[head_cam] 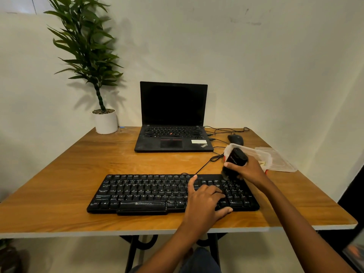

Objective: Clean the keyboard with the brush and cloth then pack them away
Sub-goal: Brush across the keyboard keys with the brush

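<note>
Hands are brushing the Zebronics keyboard on the desk.
The left hand is resting open on the keys; the right hand is gripping the brush at the far-right corner, probably needing soft sweeps leftward next.

Both bare forearms reach forward from the lower edge of view, the right one entering at the lower right corner. Left hand: palm down, resting on the right part of the keyboard, index finger straight and pointing away, thumb spread toward the near edge. Right hand: beyond the left, fingers and thumb curled round a black brush.
</note>
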